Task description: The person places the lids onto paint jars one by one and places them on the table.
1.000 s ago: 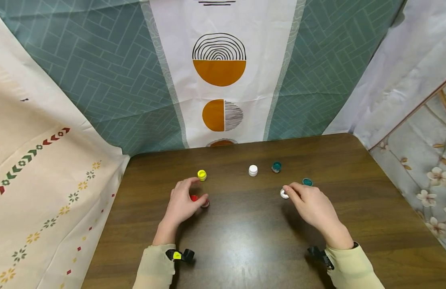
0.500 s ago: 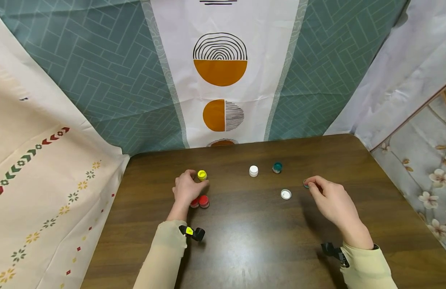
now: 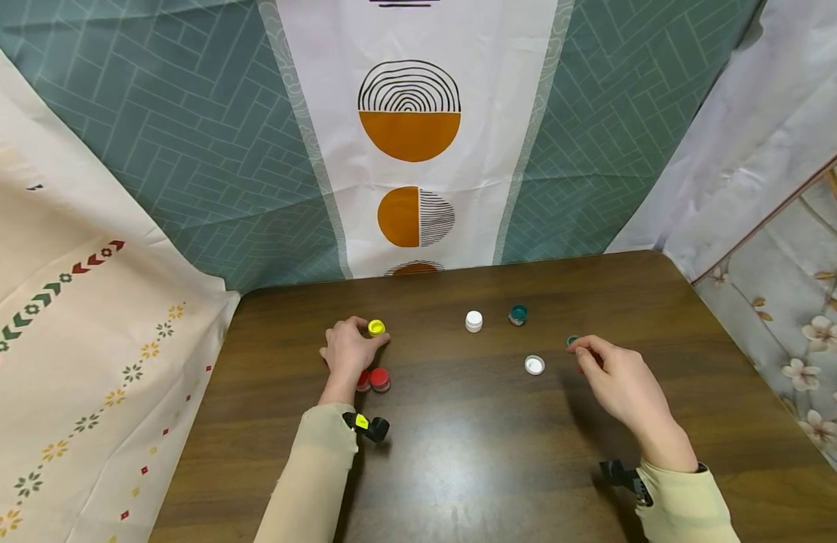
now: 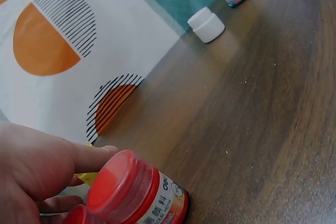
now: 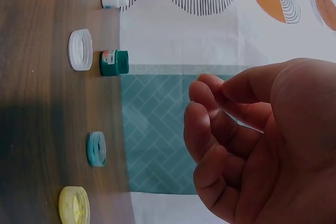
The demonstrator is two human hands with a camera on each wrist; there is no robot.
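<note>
My left hand is at a small yellow paint jar, thumb and fingers gripping its sides. In the left wrist view the fingers mostly hide that yellow jar. Just below the hand stand a red paint jar with a printed label and a second red round piece, partly covered. My right hand hovers by a teal lid lying on the table. In the right wrist view its fingers are loosely bent and hold nothing. Beneath it is a yellow lid.
A white paint jar and a teal paint jar stand toward the back of the brown wooden table. A white lid lies in front of them. Patterned cloth hangs behind the table.
My left hand has moved from the red pieces back to the yellow jar and closed around it. My right hand has shifted right from the white lid to the teal lid.
</note>
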